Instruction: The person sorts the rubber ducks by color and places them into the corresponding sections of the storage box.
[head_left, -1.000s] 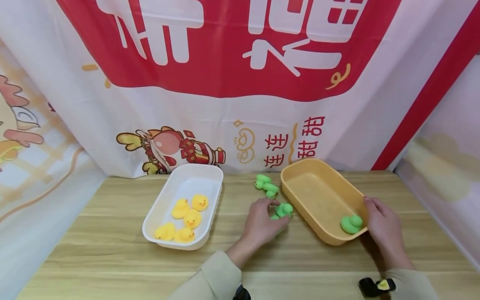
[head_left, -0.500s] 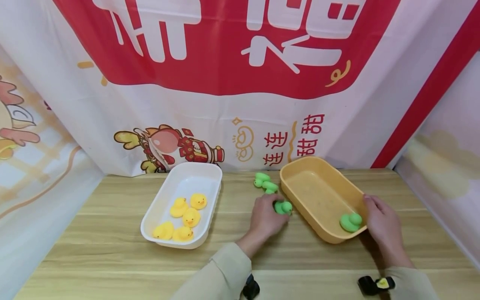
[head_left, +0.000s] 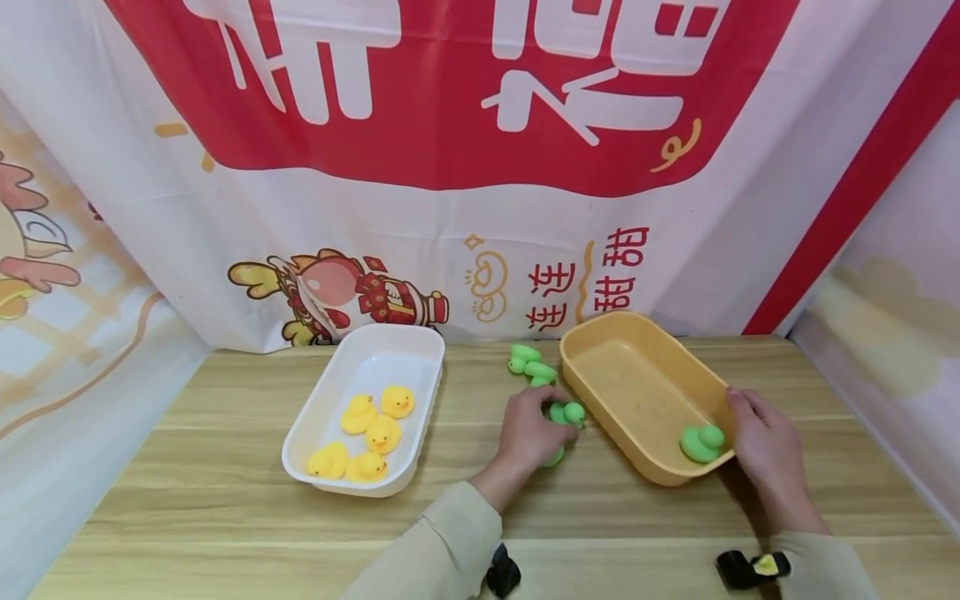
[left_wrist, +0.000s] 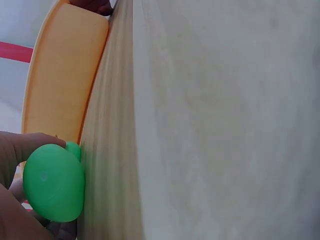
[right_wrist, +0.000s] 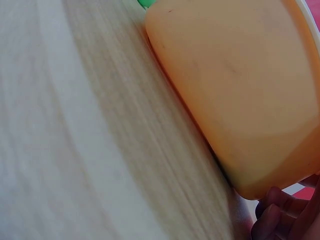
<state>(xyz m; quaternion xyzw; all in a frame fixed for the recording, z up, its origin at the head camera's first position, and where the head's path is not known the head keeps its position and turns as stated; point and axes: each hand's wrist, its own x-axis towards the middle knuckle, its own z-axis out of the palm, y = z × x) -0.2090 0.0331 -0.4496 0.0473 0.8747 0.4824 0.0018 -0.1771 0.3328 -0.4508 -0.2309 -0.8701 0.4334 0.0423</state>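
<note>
My left hand (head_left: 531, 432) pinches a green toy duck (head_left: 567, 414) between thumb and fingers, low over the table. A second green duck (head_left: 555, 457) shows partly from under this hand. Seen from the left wrist, a rounded green duck body (left_wrist: 54, 182) stands close in front of the fingers. Beyond the left hand, two more green ducks (head_left: 540, 372) lie side by side. My right hand (head_left: 768, 454) grips the right rim of an orange bin (head_left: 626, 375), which has one green duck (head_left: 702, 445) at its near end. From the right wrist, fingers (right_wrist: 280, 205) show at the bin's corner.
A white bin (head_left: 360, 350) with several yellow ducks (head_left: 382, 435) stands on the left. Both bins rest on a wood-grain table (head_left: 247, 533). Behind them hangs a printed red and white cloth (head_left: 450, 217), with more cloth along both sides.
My left hand has shifted slightly at the green duck, its forearm moving a little to the right. The right hand keeps its grip on the orange bin's rim.
</note>
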